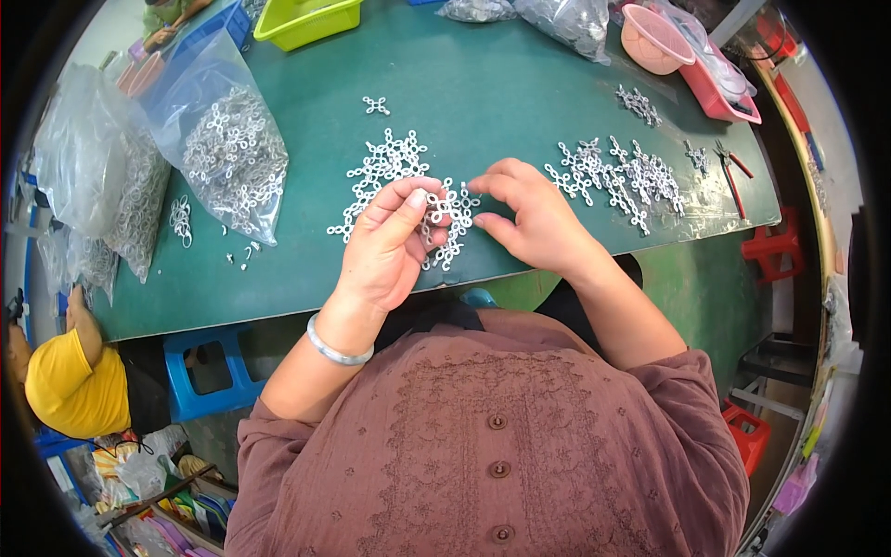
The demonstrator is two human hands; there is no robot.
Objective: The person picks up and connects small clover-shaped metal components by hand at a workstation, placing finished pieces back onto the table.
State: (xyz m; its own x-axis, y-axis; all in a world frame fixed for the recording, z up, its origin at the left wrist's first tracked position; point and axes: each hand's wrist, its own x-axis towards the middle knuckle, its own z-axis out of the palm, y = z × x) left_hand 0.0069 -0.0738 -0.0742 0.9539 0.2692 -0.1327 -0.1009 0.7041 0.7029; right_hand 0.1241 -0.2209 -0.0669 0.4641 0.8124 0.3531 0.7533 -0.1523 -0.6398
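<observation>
My left hand (385, 243) pinches a small white looped cross piece (440, 206) between thumb and fingers, above the table's near edge. Just to its right, my right hand (534, 215) has index finger and thumb apart, their tips close to white looped pieces (459, 243); I see nothing gripped between them. Beyond my left hand spreads a loose pile of similar white cross pieces (388, 160). One single cross piece (376, 106) lies farther off. Another group of greyish looped pieces (640, 176) lies to the right of my right hand.
On the green table (501, 84), a clear bag of looped pieces (237, 158) stands left. Red-handled pliers (733, 181) lie right. A lime tray (306, 20), pink basket (654, 39) and pink tray (715, 88) stand far back. A yellow-sleeved person (79, 381) sits left beside a blue stool (209, 371).
</observation>
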